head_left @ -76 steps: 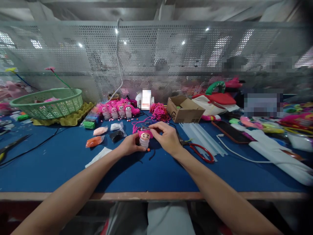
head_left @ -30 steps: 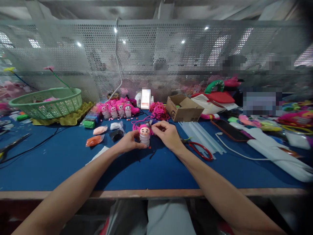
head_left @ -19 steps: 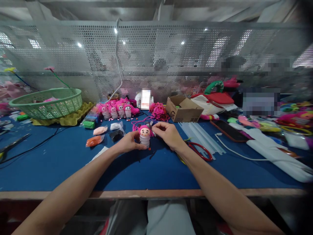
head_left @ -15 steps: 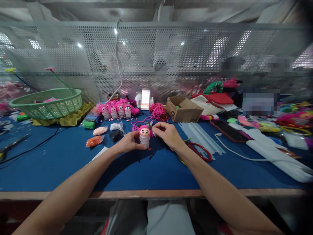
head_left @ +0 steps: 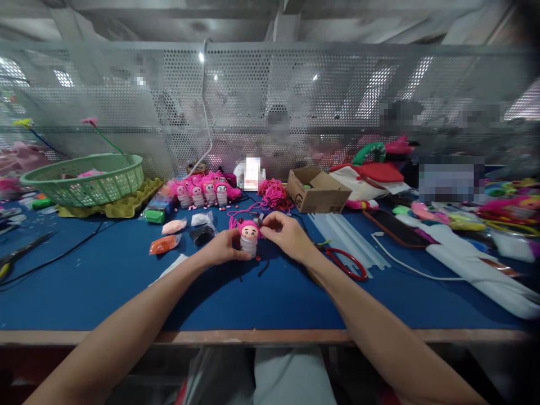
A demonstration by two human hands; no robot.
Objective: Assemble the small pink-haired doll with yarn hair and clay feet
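Observation:
A small doll (head_left: 248,244) with a pink hood and a white ringed body stands upright on the blue tabletop, tilted little if at all. My left hand (head_left: 225,246) is closed around its left side, thumb low by the base. At the other side of the hood, the fingers of my right hand (head_left: 283,235) are pinched together against its edge; whatever lies between the fingertips is too small to make out. Pink yarn (head_left: 233,220) trails behind the doll. Short dark strands (head_left: 264,268) lie just in front of it.
Several similar dolls (head_left: 210,193) stand in a row behind. Packets of clay (head_left: 164,244) lie to the left, near a green basket (head_left: 37,177) and scissors (head_left: 25,253). To the right are a cardboard box (head_left: 323,198), translucent sticks (head_left: 337,239), red-handled pliers (head_left: 350,264) and a phone (head_left: 394,228).
My right hand's fingertips have come slightly down and left, closer against the side of the doll's hood. My left hand still holds the doll in about the same spot.

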